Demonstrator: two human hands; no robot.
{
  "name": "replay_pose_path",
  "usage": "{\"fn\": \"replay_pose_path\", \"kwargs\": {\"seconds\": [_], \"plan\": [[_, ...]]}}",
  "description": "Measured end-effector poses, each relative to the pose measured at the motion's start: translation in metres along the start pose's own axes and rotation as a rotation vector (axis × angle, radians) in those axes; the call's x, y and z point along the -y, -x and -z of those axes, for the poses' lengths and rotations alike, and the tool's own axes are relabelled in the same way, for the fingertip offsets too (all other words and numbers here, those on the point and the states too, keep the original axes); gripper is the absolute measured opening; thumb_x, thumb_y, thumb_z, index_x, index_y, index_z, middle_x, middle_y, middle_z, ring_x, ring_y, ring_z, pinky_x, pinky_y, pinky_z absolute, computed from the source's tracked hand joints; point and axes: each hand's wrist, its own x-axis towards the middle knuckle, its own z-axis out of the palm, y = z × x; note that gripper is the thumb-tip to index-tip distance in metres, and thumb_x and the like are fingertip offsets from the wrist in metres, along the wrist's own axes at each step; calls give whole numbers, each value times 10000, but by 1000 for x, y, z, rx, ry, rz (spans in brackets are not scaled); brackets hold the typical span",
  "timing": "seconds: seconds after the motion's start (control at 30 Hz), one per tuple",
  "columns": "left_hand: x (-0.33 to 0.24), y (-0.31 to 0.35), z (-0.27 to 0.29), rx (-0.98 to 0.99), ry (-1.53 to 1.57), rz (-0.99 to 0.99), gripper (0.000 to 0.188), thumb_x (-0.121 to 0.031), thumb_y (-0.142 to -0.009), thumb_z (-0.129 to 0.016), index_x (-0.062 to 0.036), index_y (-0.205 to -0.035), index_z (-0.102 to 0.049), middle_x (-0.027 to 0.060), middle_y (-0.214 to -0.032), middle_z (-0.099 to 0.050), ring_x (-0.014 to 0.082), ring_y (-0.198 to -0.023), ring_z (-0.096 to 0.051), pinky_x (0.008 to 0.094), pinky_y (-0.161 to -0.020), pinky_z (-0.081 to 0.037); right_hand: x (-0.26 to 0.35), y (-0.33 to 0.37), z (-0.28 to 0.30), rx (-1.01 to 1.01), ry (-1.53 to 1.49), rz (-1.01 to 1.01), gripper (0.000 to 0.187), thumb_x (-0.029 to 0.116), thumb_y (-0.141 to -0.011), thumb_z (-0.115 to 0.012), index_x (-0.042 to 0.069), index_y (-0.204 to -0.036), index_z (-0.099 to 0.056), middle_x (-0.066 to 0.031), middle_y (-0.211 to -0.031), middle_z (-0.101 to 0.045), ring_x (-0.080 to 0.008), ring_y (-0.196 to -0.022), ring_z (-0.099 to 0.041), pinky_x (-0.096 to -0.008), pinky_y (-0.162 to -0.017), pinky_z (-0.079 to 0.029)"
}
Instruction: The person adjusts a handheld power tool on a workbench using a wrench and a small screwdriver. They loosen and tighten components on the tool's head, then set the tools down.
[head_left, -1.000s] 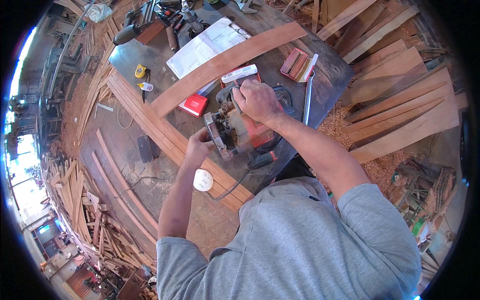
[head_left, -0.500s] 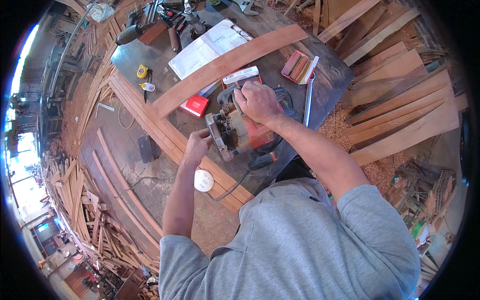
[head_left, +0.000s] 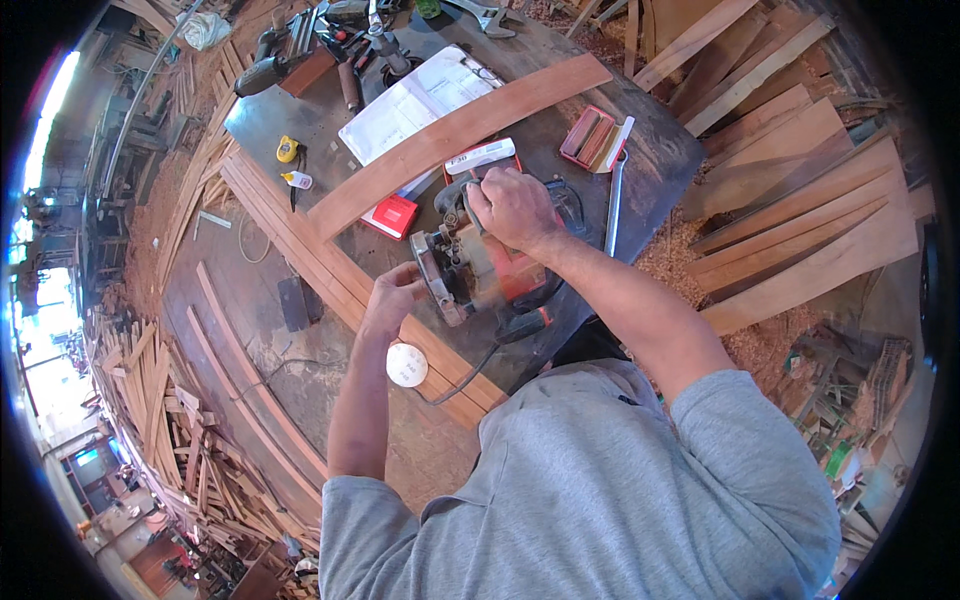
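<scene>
R hand (head_left: pixel 515 208) grips red router (head_left: pixel 517 272), L hand (head_left: pixel 393 298) at flat metal base (head_left: pixel 434 280), grip unclear

Here we are at the dark bench (head_left: pixel 655 135), and it's crowded! A long curved board (head_left: pixel 460 133) sweeps across it, overlapping the clipboard (head_left: pixel 415 100) and its papers. Over on the left we spot the yellow tape measure (head_left: pixel 288 149), a small white bottle (head_left: pixel 298 180) just beside it. A red packet (head_left: pixel 394 215) lies nearer us, and there's an open red box (head_left: pixel 592 137) to the right, a long wrench (head_left: pixel 616 205) close by. Far end: we see a drill (head_left: pixel 262 76) and an adjustable wrench (head_left: pixel 490 18). Down on the floor (head_left: pixel 400 460), two thin strips (head_left: pixel 222 318) lie side by side.
</scene>
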Motion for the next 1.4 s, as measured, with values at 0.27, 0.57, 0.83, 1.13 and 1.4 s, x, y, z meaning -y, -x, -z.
{"fn": "replay_pose_path", "kwargs": {"seconds": [0.27,0.57,0.83,1.13,1.4], "plan": [[7,-7,3,-53,-399,-121,393,-97,-921,-737,3,-1297,-685,50,-1197,-637,172,-1111,-605,316,-878,-507,0,0,0,-10,-20,-8,288,233,-939,-669,61,-715,-612,-121,-749,-639,-332,-725,-665,-463,-670,-550],[7,-10,1,-40,-376,-187,455,-74,-891,-735,-23,-1339,-675,132,-1581,-425,286,-1379,-496,409,-1080,-476,1,0,0,-10,-30,0,308,234,-946,-663,67,-691,-617,-123,-748,-641,-332,-719,-667,-463,-666,-554],[17,-18,8,50,-409,-250,386,-71,-870,-735,-24,-1252,-744,157,-1674,-310,323,-1545,-326,429,-1183,-412,1,0,0,24,-28,-33,298,227,-951,-657,63,-703,-633,-120,-744,-641,-326,-723,-673,-460,-665,-556],[24,-21,12,36,-709,-446,403,-43,-819,-724,-103,-1214,-783,186,-1678,-296,380,-1527,-332,451,-1219,-368,0,0,0,31,-23,-26,301,229,-948,-661,63,-698,-633,-125,-746,-641,-327,-727,-671,-456,-670,-556],[27,-22,11,-48,-805,-448,380,-165,-798,-787,-166,-1178,-805,189,-1640,-389,408,-1527,-320,500,-1242,-315,1,0,1,18,-16,-8,304,230,-944,-665,58,-696,-628,-123,-744,-639,-326,-724,-669,-459,-664,-553]]}}
